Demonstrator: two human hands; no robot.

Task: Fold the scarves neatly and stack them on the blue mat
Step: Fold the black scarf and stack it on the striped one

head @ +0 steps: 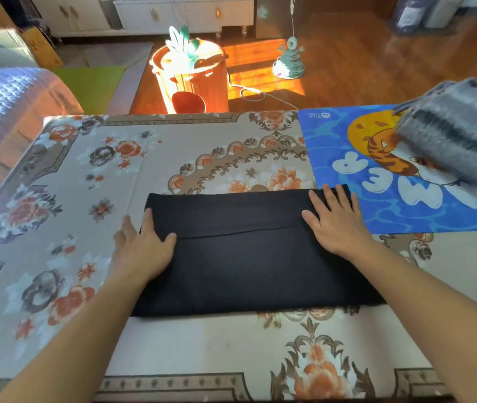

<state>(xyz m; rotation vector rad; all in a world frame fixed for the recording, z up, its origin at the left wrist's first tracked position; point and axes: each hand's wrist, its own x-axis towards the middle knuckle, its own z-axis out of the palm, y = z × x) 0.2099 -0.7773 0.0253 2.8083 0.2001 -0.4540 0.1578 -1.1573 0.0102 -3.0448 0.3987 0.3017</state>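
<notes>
A black scarf (248, 257) lies folded into a wide rectangle in the middle of the table, with a fold line running across it. My left hand (144, 245) rests flat on its left edge, fingers straight. My right hand (336, 222) presses flat on its upper right corner. The blue mat (347, 205) with a cartoon print lies at the right, its corner touching the black scarf. A folded grey striped scarf (452, 135) sits on the mat's far right part.
The table wears a floral beige cloth (71, 199). Beyond its far edge stand an orange wooden bin (196, 80) and a green tiered toy (289, 59) on the wooden floor. A blue blanket (7, 97) lies at the left.
</notes>
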